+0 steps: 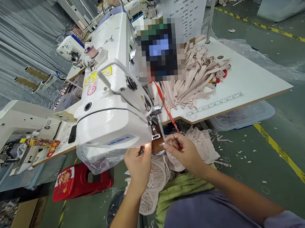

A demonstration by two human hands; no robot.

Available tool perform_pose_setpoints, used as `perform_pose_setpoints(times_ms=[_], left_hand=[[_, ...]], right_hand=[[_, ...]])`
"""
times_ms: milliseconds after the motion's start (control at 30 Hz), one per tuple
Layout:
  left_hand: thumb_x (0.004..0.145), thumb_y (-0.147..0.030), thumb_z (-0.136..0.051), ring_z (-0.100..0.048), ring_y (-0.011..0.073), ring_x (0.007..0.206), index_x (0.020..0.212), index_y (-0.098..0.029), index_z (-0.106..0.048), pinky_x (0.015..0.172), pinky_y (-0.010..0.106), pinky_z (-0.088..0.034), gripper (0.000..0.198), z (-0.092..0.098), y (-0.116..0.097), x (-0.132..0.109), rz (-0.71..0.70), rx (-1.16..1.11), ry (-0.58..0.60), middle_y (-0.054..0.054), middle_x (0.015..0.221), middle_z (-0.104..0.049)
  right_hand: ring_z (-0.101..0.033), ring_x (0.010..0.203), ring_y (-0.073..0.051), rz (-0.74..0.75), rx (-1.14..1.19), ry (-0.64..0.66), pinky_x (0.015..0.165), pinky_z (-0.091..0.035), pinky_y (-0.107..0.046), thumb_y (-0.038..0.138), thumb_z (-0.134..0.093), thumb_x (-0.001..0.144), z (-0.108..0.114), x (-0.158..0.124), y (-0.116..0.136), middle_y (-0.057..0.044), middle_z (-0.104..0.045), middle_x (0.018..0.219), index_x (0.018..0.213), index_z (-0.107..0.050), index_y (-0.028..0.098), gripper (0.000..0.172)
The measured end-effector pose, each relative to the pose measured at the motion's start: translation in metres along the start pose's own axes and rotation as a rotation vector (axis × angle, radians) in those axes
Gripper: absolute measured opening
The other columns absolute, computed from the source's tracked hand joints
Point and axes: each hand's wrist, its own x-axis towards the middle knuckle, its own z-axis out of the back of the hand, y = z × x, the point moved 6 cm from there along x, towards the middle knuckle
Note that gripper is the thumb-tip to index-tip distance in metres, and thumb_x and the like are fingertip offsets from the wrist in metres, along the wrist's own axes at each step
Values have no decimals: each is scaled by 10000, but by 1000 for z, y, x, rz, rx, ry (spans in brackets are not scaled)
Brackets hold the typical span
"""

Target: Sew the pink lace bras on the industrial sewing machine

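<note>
Under the head of a white sewing machine (114,126), my left hand (138,164) is closed in a pinch beside the needle area. Its fingertips are partly behind the machine head, so what they grip is hidden. On the other side of the presser foot (156,136), my right hand (186,153) is closed too, thumb and fingers pressed together. A red cord (170,114) runs down to this hand, where a small dark object shows among the fingers, too little to name. Beige lace bra cups (156,175) hang below both hands and over my lap.
A heap of beige straps (191,77) lies on the white table (253,77), behind a printed ruler strip (216,103). A printed sheet (184,8) stands at the back. Left are a red stool (65,184) and another sewing machine (21,118). Scraps litter the floor.
</note>
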Motion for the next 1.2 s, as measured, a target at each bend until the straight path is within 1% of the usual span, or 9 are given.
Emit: perform_pose_setpoints(times_ms=[67,167,267,333,500,833,1000,1067,1200], left_hand=[[867,-287,-614,-476,104,510,529,-181,-528,535,231,-372,365,1,-2,0,-46,25,-26,-33,507,-528],[895,-288,-605,-530,117,515,599,-170,-633,522,235,-379,320,0,-3,-1,-120,62,-44,-9,536,-604],[912,-290,-616,-539,124,503,614,-163,-664,509,242,-370,328,-1,-2,-2,-164,105,-59,2,520,-610],[923,-300,-613,-533,124,487,617,-165,-672,497,245,-365,340,-1,-3,-3,-211,121,-84,5,507,-610],[951,-316,-583,-527,116,458,635,-169,-685,470,243,-348,364,3,-7,-4,-328,157,-151,3,486,-608],[943,-293,-604,-568,123,486,611,-167,-642,490,238,-376,357,4,-9,-3,-370,185,-150,19,542,-659],[952,-253,-583,-596,143,517,684,-156,-677,502,249,-383,300,3,-9,-2,-403,216,-150,32,566,-673],[957,-252,-577,-599,148,518,693,-152,-674,498,252,-379,298,2,-10,-2,-422,235,-160,32,551,-660],[963,-274,-574,-564,126,469,697,-167,-621,489,235,-391,290,6,-15,-6,-453,230,-168,3,511,-617]], right_hand=[[-528,632,-139,246,-167,-15,622,-437,-263,347,-627,908,-6,16,18,7,-575,712,994,-695,212,174],[-619,726,-159,556,-293,-1,699,-480,-272,310,-556,968,-19,32,40,-33,-693,823,1023,-722,215,199],[-636,690,-160,741,-355,-45,664,-484,-262,248,-532,978,-23,36,49,-39,-711,767,997,-731,199,206],[-636,676,-160,788,-398,-71,640,-472,-263,215,-519,972,-22,35,50,-41,-706,743,955,-732,200,215],[-613,648,-158,827,-474,-22,619,-430,-277,290,-479,1001,-21,31,50,-34,-671,701,924,-702,191,256],[-587,595,-149,896,-488,-55,584,-426,-272,297,-448,1025,-22,31,62,-33,-692,694,933,-681,174,280],[-580,610,-167,901,-472,-34,587,-405,-288,241,-469,999,-22,31,59,-43,-677,695,916,-679,183,233],[-581,644,-178,799,-446,35,616,-395,-299,248,-473,980,-25,36,52,-50,-671,705,879,-670,194,229],[-554,700,-192,493,-404,185,657,-375,-309,396,-515,926,-29,43,40,-52,-613,713,836,-630,194,249]])
